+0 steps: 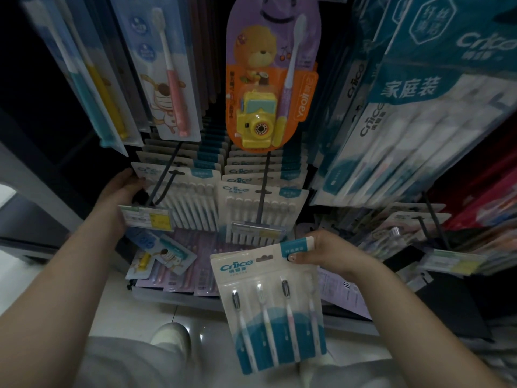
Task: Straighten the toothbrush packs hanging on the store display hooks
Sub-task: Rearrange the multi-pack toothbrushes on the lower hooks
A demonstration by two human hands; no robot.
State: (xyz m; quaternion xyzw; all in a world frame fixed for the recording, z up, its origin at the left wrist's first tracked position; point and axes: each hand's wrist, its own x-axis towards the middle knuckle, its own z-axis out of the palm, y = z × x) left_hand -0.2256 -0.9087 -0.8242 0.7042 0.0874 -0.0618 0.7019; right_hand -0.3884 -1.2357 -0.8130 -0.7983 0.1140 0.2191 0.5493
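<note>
At the far left, we see the left hand (123,191) reaching to the left edge of the front pack in the left row of packs (179,197). Its fingers curl round that edge, with the thumb lying over the card front. This row hangs on the left hook (163,177), a dark rod that ends in a price tag (147,218) just below the hand.

Above this row hang a teal and yellow brush pack (92,79) and a pink brush pack (170,77), both tilted.

Moving right, a second row of packs (260,203) hangs on the middle hook (263,189), beside the first row and touching it at the edge. Above it hangs an orange children's pack (268,79) with a yellow toy camera.

Below the two rows, purple packs (179,264) lie on a low shelf above the tiled floor (201,331), where a shoe (172,336) shows.

Lower and further right, the right hand (321,254) pinches the top right corner of a loose four-brush pack (271,303). We note that this pack is off the hooks, held in front of the display and tilted, brush heads upward.

At the far right, large family packs (419,130) hang slanted, with further hooks (436,219) beneath them.
</note>
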